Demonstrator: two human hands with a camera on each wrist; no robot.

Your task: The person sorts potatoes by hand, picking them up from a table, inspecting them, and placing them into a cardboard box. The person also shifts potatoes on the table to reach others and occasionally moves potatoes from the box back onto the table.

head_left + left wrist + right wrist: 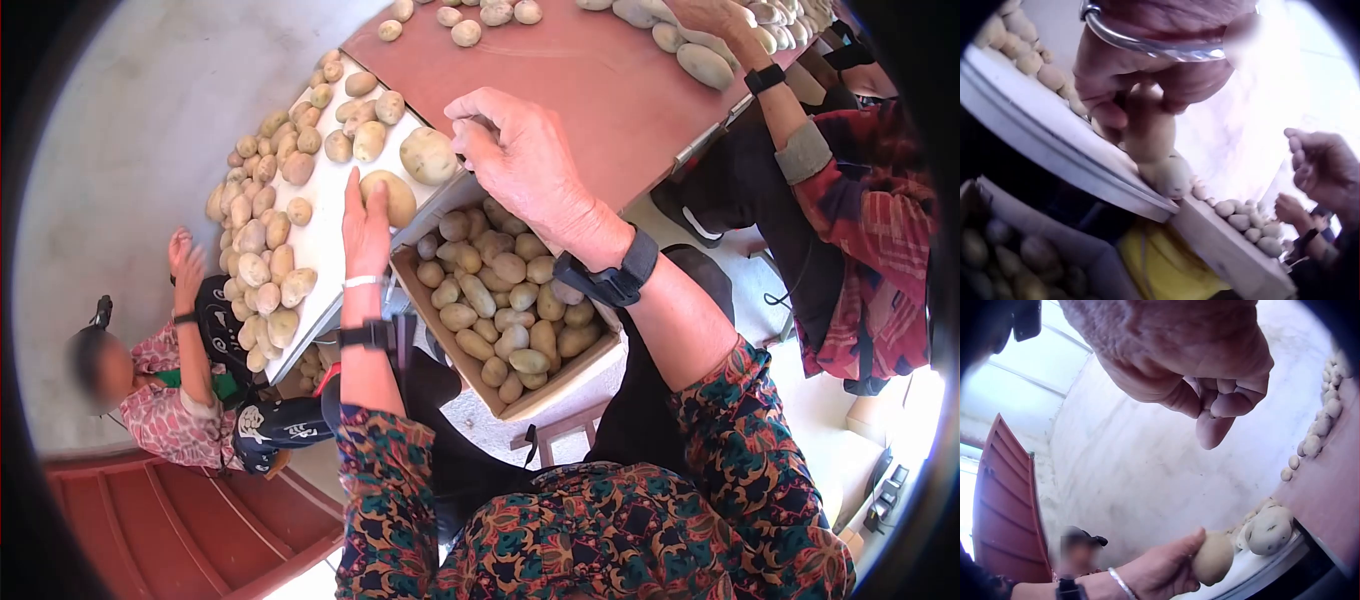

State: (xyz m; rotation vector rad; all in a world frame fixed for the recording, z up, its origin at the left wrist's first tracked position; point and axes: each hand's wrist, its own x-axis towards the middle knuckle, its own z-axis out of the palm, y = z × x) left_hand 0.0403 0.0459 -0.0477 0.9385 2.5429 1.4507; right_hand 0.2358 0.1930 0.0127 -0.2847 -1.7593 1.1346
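Observation:
My left hand (366, 228) grips a round tan potato (393, 199) at the edge of the white tabletop (330, 200). In the left wrist view, the thumb and fingers curl about that potato (1150, 134). Beside it lies a larger pale potato (428, 156), near the tabletop corner. My right hand (525, 160) is raised just right of this larger potato and holds nothing. Its fingers are loosely bent, as the right wrist view shows. Below both hands stands a cardboard box (470, 372) filled with potatoes (510, 268).
A long pile of potatoes (262, 225) lines the tabletop's far side. The adjoining reddish table (590, 100) bears more potatoes. One person (165, 390) sits at the left, and another person's hand (715, 20) reaches over potatoes at top right. A yellow object (1166, 262) stands beneath the tables.

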